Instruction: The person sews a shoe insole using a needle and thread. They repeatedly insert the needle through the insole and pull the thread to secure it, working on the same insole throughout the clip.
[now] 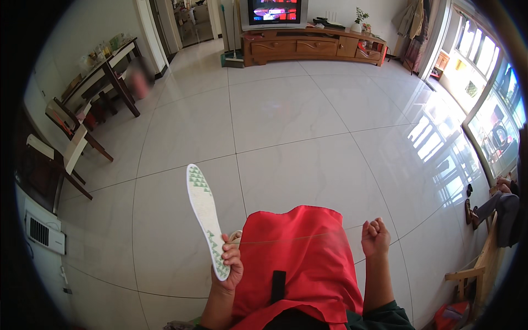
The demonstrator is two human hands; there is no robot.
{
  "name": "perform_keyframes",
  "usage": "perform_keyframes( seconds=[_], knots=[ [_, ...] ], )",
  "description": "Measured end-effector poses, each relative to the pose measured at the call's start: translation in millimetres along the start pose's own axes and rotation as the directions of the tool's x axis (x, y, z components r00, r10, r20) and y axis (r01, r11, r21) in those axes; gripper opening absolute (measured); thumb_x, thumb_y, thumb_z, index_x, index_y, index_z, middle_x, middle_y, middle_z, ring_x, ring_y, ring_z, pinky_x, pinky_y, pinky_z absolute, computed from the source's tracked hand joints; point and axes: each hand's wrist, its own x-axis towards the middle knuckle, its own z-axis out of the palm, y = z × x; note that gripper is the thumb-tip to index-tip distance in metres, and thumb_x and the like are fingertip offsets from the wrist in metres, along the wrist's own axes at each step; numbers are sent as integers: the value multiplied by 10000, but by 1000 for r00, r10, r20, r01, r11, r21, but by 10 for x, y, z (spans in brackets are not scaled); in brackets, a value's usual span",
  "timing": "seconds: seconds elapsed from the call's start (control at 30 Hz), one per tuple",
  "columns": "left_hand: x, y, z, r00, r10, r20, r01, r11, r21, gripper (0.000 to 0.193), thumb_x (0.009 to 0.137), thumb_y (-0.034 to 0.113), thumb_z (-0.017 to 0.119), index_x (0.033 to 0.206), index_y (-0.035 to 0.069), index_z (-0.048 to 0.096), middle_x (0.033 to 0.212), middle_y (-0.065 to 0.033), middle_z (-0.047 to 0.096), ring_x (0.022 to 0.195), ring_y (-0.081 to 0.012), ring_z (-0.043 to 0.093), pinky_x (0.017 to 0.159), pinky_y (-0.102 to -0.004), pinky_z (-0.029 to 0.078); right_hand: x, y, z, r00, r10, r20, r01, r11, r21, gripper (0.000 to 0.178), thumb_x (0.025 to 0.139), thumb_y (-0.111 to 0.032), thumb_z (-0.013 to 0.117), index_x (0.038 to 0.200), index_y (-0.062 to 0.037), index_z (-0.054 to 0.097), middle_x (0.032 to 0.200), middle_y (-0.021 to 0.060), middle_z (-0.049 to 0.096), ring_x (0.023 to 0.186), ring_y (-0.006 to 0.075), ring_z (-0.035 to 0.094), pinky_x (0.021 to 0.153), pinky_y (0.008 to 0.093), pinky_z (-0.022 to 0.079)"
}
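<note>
My left hand (231, 267) grips a white shoe insole (204, 212) by its lower end, holding it up on the left of my lap. Green triangle patterns are stitched at both ends of the insole; its middle is plain. From beside the insole a thin thread (297, 239) stretches across to my right hand (376, 236), which is closed on it, out to the right. Whether a needle is between those fingers is too small to tell. A pale rounded thing (235, 236) shows behind my left fingers, partly hidden. A red apron (297, 253) covers my lap under the thread.
Glossy tiled floor (286, 165) lies ahead. A wooden TV cabinet (313, 47) carries a television (274, 12). Chairs (74, 148) and a table (104, 66) stand left, above a white heater-like box (45, 234). Another person's legs (498, 212) and a wooden bench (476, 272) are at right.
</note>
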Motion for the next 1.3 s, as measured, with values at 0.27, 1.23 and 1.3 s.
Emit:
perform_keyframes(
  seconds=[0.27, 1.23, 1.3],
  knots=[
    [-35, 303, 40, 988, 142, 53, -151, 957, 247, 349, 936, 87, 462, 1273, -4, 478, 936, -104, 504, 787, -178, 519, 634, -251, 488, 230, -248, -330, 926, -267, -267, 282, 959, 15, 233, 978, -142, 403, 768, -51, 362, 643, 0, 312, 478, 96, 245, 906, 400, 509],
    [26, -2014, 1188, 520, -651, 554, 239, 733, 637, 281, 919, 199, 498, 1034, -56, 522, 934, -189, 559, 826, -288, 578, 760, -382, 462, -168, 237, 17, 934, -331, 132, 355, 823, -444, 107, 980, -188, 449, 913, -106, 432, 619, -51, 295, 497, 40, 251, 643, 260, 487],
    [42, -1961, 1124, 495, -669, 554, 244, 719, 651, 284, 917, 200, 501, 1035, -57, 522, 934, -190, 559, 828, -289, 578, 762, -383, 462, -202, 210, -48, 936, -329, 125, 348, 810, -472, 110, 980, -190, 450, 909, -108, 432, 616, -51, 296, 496, 42, 248, 631, 251, 465]
  ],
)
